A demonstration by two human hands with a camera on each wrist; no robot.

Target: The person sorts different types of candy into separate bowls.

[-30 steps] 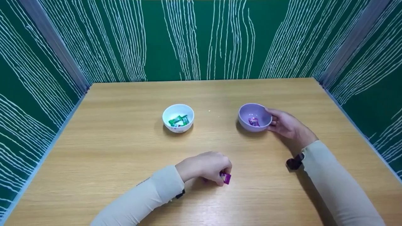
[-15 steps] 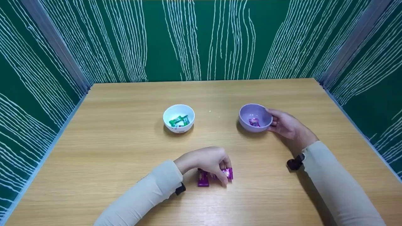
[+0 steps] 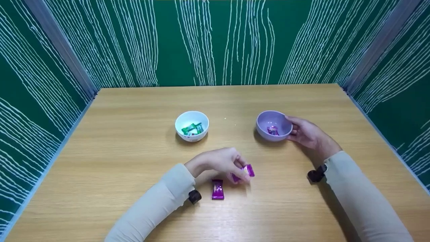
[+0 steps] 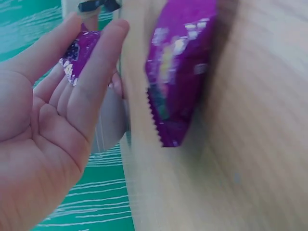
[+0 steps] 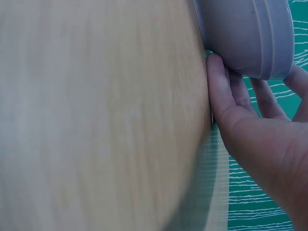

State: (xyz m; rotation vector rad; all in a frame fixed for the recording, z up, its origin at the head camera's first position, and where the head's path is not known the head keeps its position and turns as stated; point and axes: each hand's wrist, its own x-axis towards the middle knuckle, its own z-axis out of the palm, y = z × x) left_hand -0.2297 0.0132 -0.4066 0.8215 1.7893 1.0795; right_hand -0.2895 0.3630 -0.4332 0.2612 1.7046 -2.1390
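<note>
The left hand (image 3: 223, 161) pinches a candy (image 3: 249, 170) above the table (image 3: 107, 151), near a second candy (image 3: 217, 190) lying there. The right hand (image 3: 308, 133) grips the purple bowl (image 3: 268, 118), a third candy (image 3: 272, 130) inside; beyond stands a white bowl (image 3: 188, 116) of green candies (image 3: 189, 129).

Two bowls (image 3: 183, 121), three-plus purple candies (image 3: 217, 190), two-plus green candies (image 3: 189, 128)

head: above table (image 3: 134, 151), forward-down | wrists: close, at hands (image 4: 48, 130) | head/right share purple bowl (image 5: 236, 33)
</note>
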